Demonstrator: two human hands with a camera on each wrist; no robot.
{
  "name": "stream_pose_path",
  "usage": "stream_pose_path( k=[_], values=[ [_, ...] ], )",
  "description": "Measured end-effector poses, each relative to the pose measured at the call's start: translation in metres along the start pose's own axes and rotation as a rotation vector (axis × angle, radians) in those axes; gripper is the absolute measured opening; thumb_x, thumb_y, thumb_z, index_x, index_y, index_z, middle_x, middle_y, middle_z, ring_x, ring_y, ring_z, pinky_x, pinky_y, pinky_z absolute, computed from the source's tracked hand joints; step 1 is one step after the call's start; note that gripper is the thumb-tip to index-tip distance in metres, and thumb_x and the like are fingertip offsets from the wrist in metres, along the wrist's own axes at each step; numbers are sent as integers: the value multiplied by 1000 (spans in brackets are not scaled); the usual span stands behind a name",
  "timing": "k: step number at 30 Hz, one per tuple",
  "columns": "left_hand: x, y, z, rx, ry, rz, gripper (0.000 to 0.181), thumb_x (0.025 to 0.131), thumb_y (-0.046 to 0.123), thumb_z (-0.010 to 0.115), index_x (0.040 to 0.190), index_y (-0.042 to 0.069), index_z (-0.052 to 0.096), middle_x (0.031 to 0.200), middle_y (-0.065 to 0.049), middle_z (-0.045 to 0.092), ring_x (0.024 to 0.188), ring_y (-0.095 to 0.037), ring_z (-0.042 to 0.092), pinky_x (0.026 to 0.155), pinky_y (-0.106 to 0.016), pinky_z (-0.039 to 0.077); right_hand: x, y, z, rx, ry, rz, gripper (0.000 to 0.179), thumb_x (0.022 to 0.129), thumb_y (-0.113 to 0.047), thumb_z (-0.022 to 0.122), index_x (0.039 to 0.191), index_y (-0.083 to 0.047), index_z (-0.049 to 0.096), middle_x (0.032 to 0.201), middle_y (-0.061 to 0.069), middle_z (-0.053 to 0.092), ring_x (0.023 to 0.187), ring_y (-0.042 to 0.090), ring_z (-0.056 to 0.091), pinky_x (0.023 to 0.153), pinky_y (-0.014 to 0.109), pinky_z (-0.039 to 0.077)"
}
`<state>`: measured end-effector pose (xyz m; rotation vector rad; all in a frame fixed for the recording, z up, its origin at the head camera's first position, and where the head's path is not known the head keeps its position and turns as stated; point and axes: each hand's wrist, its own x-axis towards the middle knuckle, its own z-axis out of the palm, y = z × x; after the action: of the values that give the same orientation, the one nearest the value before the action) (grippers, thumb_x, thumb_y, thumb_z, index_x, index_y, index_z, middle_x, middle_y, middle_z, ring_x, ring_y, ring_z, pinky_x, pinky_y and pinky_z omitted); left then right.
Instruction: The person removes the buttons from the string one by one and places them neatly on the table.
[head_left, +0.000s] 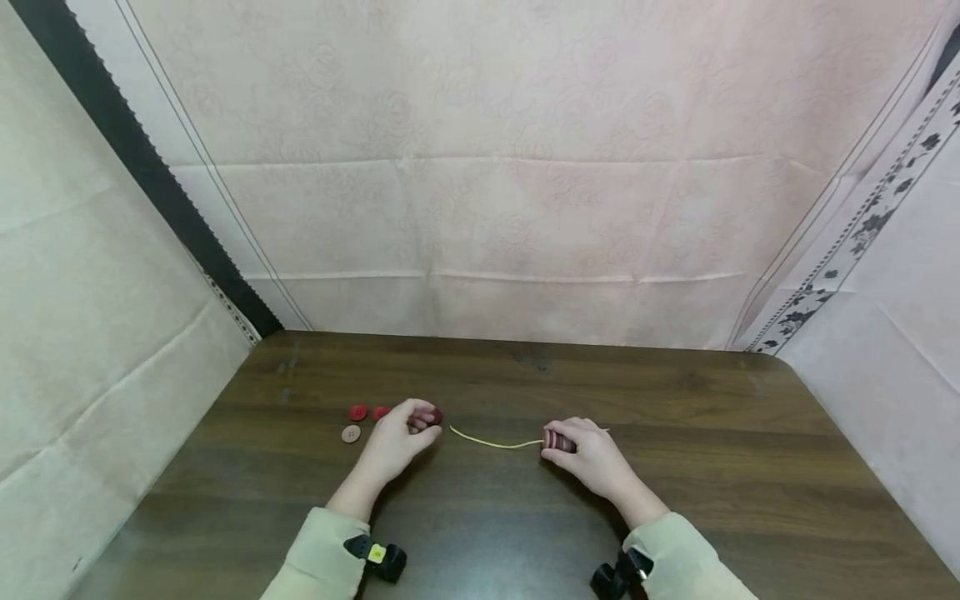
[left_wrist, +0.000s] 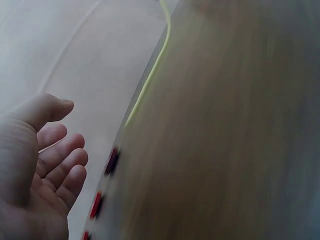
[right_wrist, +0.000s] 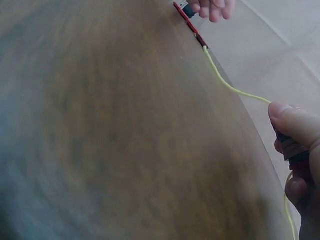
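My right hand [head_left: 592, 457] grips a stack of buttons [head_left: 557, 441] in dark and lighter red tones. A yellow cord [head_left: 495, 446] runs out of the stack to the left and ends loose, and in the right wrist view some cord [right_wrist: 286, 200] trails from the stack's other end too. My left hand [head_left: 399, 437] hovers at the cord's free end, beside a dark red button [head_left: 437, 417]. In the left wrist view its fingers are loosely bent with nothing between them, and the dark red button [left_wrist: 111, 160] lies apart from them.
Left of my left hand lie a red button [head_left: 358, 412], a second red button [head_left: 381, 412] partly behind the hand, and a beige button [head_left: 351, 433]. The brown wooden table [head_left: 487, 517] meets a pale cloth [head_left: 480, 217] at its back edge, with cloth at both sides.
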<state>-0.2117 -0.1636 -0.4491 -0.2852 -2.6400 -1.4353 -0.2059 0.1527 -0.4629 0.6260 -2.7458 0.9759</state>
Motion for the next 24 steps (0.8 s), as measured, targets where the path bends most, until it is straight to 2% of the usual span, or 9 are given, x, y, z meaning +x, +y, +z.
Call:
stream_pose_path(
  k=[8, 15, 24],
  values=[
    [6, 11, 28, -21, -89, 32, 26, 84, 12, 69, 107, 3, 62, 94, 0, 62, 86, -13, 58, 77, -31, 48, -1, -1, 0, 14, -12, 17, 34, 81, -30, 73, 111, -14, 68, 101, -6, 63, 96, 17, 56, 85, 46, 42],
    [10, 17, 40, -38, -145, 60, 27, 85, 15, 68, 108, 2, 60, 95, -1, 61, 87, -15, 57, 77, -31, 47, 2, -3, 2, -4, -8, -31, 28, 80, -29, 74, 105, -17, 69, 94, -12, 59, 89, 12, 54, 77, 37, 46],
    [9, 29, 59, -64, -232, 18, 34, 86, 30, 68, 109, 6, 60, 96, 1, 62, 86, -13, 57, 77, -31, 48, 4, -10, 6, 7, -31, -44, 27, 80, -28, 75, 104, -17, 69, 94, -13, 59, 90, 10, 53, 77, 35, 46]
  ],
)
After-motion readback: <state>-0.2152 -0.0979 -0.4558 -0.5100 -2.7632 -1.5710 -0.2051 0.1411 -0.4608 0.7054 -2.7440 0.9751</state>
